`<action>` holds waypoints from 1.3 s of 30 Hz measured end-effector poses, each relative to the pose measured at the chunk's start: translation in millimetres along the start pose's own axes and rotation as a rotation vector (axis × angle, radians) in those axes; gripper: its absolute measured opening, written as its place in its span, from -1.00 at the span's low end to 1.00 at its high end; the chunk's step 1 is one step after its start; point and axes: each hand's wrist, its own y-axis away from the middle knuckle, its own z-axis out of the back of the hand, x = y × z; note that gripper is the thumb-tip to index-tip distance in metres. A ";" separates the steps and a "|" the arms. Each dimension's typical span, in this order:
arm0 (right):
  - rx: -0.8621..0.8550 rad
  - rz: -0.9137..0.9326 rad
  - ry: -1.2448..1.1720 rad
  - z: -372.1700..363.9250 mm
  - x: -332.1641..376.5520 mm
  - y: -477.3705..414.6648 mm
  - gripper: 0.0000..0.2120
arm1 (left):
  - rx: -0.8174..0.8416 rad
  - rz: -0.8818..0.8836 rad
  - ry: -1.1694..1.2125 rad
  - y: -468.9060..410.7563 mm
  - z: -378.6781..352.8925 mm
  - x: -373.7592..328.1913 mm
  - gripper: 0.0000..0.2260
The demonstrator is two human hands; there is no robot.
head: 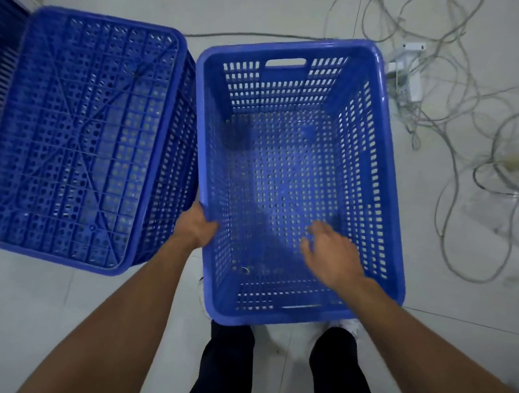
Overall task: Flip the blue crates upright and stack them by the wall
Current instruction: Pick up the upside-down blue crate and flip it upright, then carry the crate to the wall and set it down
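- Left hand [196, 226] has its grip closed on the left rim of the upright crate [378, 163], which stands open-side up.
- Right hand [330, 255] hovers over the crate's inside, fingers spread, holding nothing.
- Just left of the grip, an upturned crate [74, 134] almost touches the rim.
- Far right of the grip: loose cables [467, 127] on the floor [50, 318].
- Bare floor lies below the grip.

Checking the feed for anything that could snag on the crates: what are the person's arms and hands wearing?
Nothing that shows. Both forearms are bare to the frame edge, with no sleeves, and the left hand and right hand have no gloves. No watch, ring or wristband is visible, though the right hand is motion-blurred. Lower down are dark trousers and white shoes.
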 end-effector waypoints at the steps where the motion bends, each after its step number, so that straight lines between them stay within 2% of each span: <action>1: -0.059 -0.006 0.011 7.0 -11.0 -4.8 -0.69 | 0.009 0.024 -0.023 -5.4 0.7 2.4 -0.53; 3: -0.131 -0.032 0.032 21.4 -30.8 -15.7 -0.72 | 0.029 0.067 -0.058 -13.0 1.1 7.2 -0.53; 8: -0.147 -0.143 0.037 54.0 -69.8 -45.1 -0.65 | 0.065 0.102 -0.075 -15.3 0.8 10.9 -0.55; 12: -0.134 -0.281 -0.026 72.2 -85.2 -61.9 -0.52 | -0.012 0.045 -0.057 -19.8 9.7 11.0 -0.62; 18: -0.225 -0.364 -0.154 85.1 -90.4 -77.5 -0.42 | -0.046 0.003 0.216 -30.7 21.1 1.1 -0.69; 22: -0.137 -0.381 -0.151 79.7 -89.9 -85.9 -0.41 | -0.047 0.028 0.319 -34.9 20.3 -0.6 -0.76; 25: -0.044 -0.460 -0.222 76.8 -94.2 -91.9 -0.44 | -0.087 0.044 0.364 -36.3 19.6 -2.1 -0.81; 28: -0.046 -0.484 -0.263 74.3 -100.8 -91.0 -0.48 | -0.085 0.037 0.396 -38.2 20.2 -7.0 -0.72; 32: -0.092 -0.476 -0.248 70.0 -108.2 -89.9 -0.48 | -0.059 0.031 0.212 -40.6 20.8 -13.9 -0.50; 36: -0.053 -0.523 -0.294 68.1 -109.7 -95.5 -0.56 | -0.095 0.029 0.035 -38.9 18.7 -16.9 -0.54; 39: -0.068 -0.542 -0.231 61.2 -112.0 -90.1 -0.62 | -0.102 0.042 -0.039 -38.0 17.9 -18.0 -0.53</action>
